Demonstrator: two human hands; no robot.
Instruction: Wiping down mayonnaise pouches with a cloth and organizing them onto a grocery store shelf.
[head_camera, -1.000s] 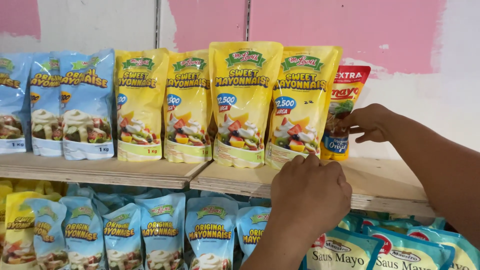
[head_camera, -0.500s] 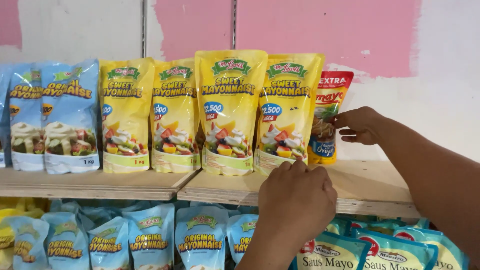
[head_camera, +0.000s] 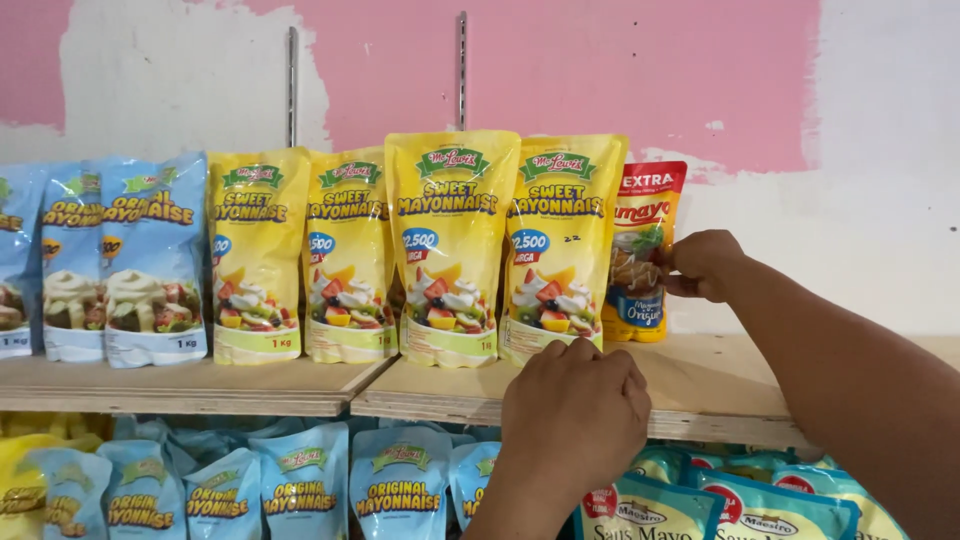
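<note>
We have our right hand (head_camera: 705, 265) up at the far end of the shelf row, fingers pinched shut on the edge of the small red-and-orange pouch (head_camera: 640, 255), which stands upright at the right of the yellow pouches, just beside the last one. Our left hand (head_camera: 575, 415) sits lower, loosely curled with the knuckles toward us; its fingertips touch the bottom edge of the rightmost yellow pouch (head_camera: 555, 250) where it meets the wooden shelf (head_camera: 700, 385) — whether they actually grip it we cannot tell.

To square up this end of the row well, we judge it best to steady the yellow pouch at its base while we guide the small one by its side seam, keeping it upright and level with its neighbours. These pouches look soft and top-heavy — a push high up could tip one back against the wall or knock the whole row.

Further left stand three more yellow pouches (head_camera: 450, 245) and blue pouches (head_camera: 150, 260); a lower shelf holds more blue ones (head_camera: 395, 485).
</note>
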